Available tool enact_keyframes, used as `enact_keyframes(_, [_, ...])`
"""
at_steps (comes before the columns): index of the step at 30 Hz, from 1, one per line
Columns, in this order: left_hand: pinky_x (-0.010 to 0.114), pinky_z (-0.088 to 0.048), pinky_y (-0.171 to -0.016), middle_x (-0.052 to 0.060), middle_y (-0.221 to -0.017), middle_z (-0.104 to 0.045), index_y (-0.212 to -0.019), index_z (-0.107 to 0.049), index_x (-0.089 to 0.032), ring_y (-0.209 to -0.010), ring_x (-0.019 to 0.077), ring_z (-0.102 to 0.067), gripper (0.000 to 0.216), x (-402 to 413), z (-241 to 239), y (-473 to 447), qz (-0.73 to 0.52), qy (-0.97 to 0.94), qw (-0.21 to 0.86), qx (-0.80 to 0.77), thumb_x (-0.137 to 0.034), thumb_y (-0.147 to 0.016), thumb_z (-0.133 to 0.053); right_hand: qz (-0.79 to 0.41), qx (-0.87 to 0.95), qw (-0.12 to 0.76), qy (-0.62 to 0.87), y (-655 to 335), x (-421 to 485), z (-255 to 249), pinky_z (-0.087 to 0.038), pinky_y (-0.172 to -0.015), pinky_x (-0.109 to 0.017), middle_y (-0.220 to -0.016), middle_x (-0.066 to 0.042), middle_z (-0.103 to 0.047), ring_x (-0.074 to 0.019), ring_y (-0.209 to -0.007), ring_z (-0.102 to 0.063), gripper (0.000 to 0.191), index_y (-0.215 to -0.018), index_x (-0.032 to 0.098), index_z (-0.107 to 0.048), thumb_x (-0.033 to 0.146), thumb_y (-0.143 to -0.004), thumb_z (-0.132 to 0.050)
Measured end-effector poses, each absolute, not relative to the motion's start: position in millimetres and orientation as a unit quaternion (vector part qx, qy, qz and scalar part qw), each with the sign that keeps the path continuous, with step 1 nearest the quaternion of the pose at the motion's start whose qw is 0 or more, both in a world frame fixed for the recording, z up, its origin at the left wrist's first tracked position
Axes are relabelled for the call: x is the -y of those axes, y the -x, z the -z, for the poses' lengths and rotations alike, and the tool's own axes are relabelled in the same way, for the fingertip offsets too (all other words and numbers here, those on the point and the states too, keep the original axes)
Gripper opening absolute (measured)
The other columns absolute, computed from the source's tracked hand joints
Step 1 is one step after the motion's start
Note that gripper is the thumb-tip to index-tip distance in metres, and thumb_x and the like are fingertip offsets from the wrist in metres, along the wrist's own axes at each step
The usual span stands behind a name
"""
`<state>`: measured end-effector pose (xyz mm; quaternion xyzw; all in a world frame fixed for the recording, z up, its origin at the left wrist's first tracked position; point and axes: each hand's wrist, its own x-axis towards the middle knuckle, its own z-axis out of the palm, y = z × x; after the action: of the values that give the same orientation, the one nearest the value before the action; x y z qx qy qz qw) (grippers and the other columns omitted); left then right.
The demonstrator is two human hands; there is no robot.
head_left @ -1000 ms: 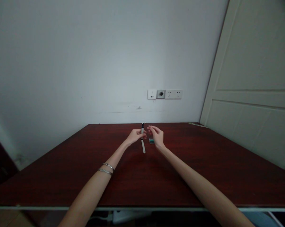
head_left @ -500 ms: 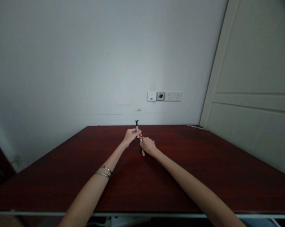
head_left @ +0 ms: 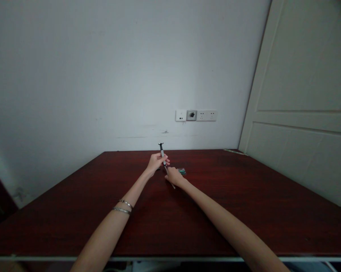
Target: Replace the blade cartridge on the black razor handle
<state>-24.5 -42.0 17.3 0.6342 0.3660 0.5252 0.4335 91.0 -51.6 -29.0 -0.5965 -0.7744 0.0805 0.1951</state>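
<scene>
My left hand point(head_left: 155, 162) is closed around a slim white-and-black tool point(head_left: 162, 152), which stands nearly upright and leans a little left. Its black top ends in a small forked or T-shaped head, too small to make out. Close by on the right, my right hand point(head_left: 174, 176) grips a thin, light-coloured flat strip point(head_left: 174, 186). The strip's upper end meets the bottom of the tool; its lower end sticks out below my fingers. Just behind my right hand lies a small packet point(head_left: 181, 171) with green in it. A small dark piece point(head_left: 158, 169) rests beside my left hand.
The dark red tabletop point(head_left: 74, 211) reaches back to a white wall point(head_left: 102, 75) with sockets point(head_left: 206, 115). A pale panelled door point(head_left: 300, 151) stands along the right side. A narrow strip point(head_left: 235, 152) lies at the table's far right corner.
The tool's top has tipped to the left. My right hand has shifted slightly down and left, turning the strip to a steeper slant, and more of the packet shows.
</scene>
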Motion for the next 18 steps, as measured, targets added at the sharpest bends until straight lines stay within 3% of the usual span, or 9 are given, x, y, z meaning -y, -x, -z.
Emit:
enact_keyframes(3, [0.026, -0.050, -0.056, 0.007, -0.068, -0.066, -0.079, -0.056, -0.011, -0.058, 0.0152, -0.064, 0.028, 40.2, -17.0, 25.0, -0.527, -0.638, 0.436, -0.353, -0.036, -0.071, -0.065, -0.075, 0.781, 0.209, 0.583, -100.3, 49.2, 23.2, -0.044, -0.073, -0.028, -0.098, -0.016, -0.065, -0.0247, -0.090, -0.062, 0.033, -0.105, 0.011, -0.058, 0.016, -0.073, -0.053])
enact_keyframes(6, [0.025, -0.049, -0.056, 0.007, -0.068, -0.067, -0.080, -0.056, -0.011, -0.058, 0.0148, -0.064, 0.028, 40.0, -16.9, 25.9, -0.520, -0.643, 0.438, -0.352, -0.036, -0.071, -0.065, -0.081, 0.791, 0.284, 0.535, -118.0, 46.4, 13.6, -0.043, -0.071, -0.026, -0.093, -0.011, -0.067, -0.0216, -0.084, -0.063, 0.031, -0.103, 0.014, -0.060, 0.017, -0.073, -0.050])
enact_keyframes(11, [0.024, -0.048, -0.056, 0.006, -0.067, -0.066, -0.083, -0.057, -0.010, -0.056, 0.0133, -0.063, 0.021, 42.6, -12.7, 29.0, -0.491, -0.666, 0.442, -0.346, -0.027, -0.073, -0.064, -0.174, 0.775, 0.394, 0.462, -158.9, 40.6, -1.4, -0.043, -0.057, -0.023, -0.070, -0.001, -0.064, -0.0115, -0.052, -0.056, 0.047, -0.120, 0.017, -0.054, 0.012, -0.076, -0.040])
enact_keyframes(18, [0.025, -0.048, -0.058, 0.003, -0.062, -0.063, -0.084, -0.056, -0.011, -0.055, 0.0123, -0.063, 0.014, 34.9, 10.9, 30.2, -0.473, -0.679, 0.418, -0.375, -0.010, -0.071, -0.059, -0.097, 0.757, 0.513, 0.393, -193.3, 46.2, -15.3, -0.043, -0.073, -0.028, -0.084, -0.005, -0.066, -0.0164, -0.074, -0.055, 0.036, -0.110, 0.018, -0.064, 0.030, -0.081, -0.047])
